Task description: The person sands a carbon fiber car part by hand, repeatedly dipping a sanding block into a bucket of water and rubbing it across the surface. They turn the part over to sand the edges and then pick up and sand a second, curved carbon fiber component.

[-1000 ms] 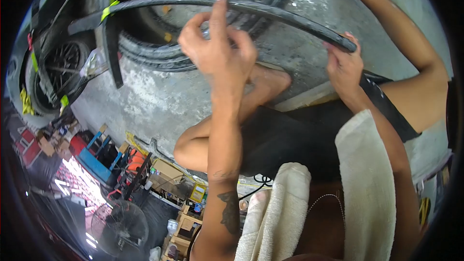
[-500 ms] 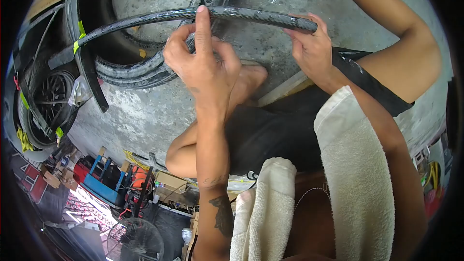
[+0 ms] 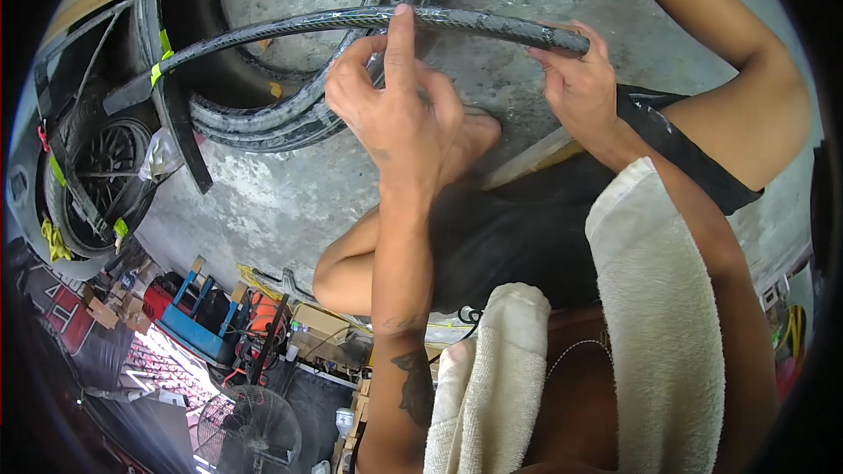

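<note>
A long, curved black strip with a glossy carbon-fibre weave [image 3: 290,25] runs across the upper part of the view. My right hand [image 3: 581,88] pinches its right end between thumb and fingers. With its index finger stretched out, my left hand [image 3: 395,101] touches the strip near the middle; its other fingers are bent and apart, holding nothing. At the far end, yellow-green tape [image 3: 162,60] is wrapped where the strip meets another dark flat piece [image 3: 183,127]. Whether the two are joined I cannot tell.
Large black tyre-like rings [image 3: 263,127] lie on the grey concrete floor [image 3: 255,184]. A spoked wheel [image 3: 110,158] with taped strips is at left. Tools, boxes and a fan [image 3: 250,430] stand at lower left. A cream towel [image 3: 663,298] hangs from my shoulders.
The whole view has shifted slightly, so things appear farther right. My left fingertip has slid a little to the right along the strip. My right hand keeps its pinch on the end.
</note>
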